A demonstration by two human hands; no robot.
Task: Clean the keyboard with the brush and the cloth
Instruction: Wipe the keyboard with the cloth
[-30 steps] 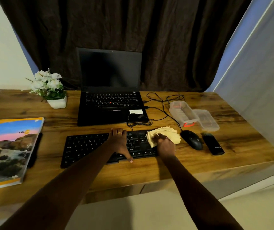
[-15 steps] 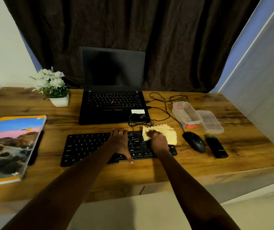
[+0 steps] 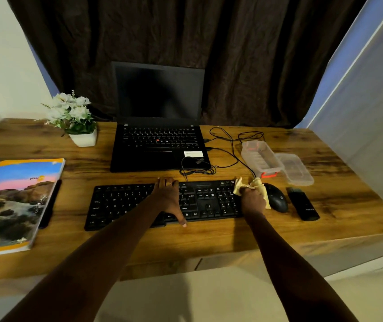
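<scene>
A black keyboard point(image 3: 125, 202) lies on the wooden desk point(image 3: 220, 235) in front of the laptop. My left hand point(image 3: 168, 196) rests flat across its middle, fingers straight, thumb over the front edge. My right hand point(image 3: 252, 201) grips a bunched yellow cloth point(image 3: 256, 183) at the keyboard's right end, beside the mouse. I cannot pick out a brush with certainty.
A black mouse point(image 3: 277, 201) and a small black device point(image 3: 303, 205) lie right of the keyboard. Two clear plastic containers point(image 3: 261, 159) and loose cables sit behind them. An open laptop point(image 3: 158, 147), a potted flower point(image 3: 74, 119) and a colourful book point(image 3: 11, 203) occupy the back and left.
My right hand has slid the cloth from the keyboard's centre-right to its right end, and the cloth is now more bunched. My left hand has stayed in place.
</scene>
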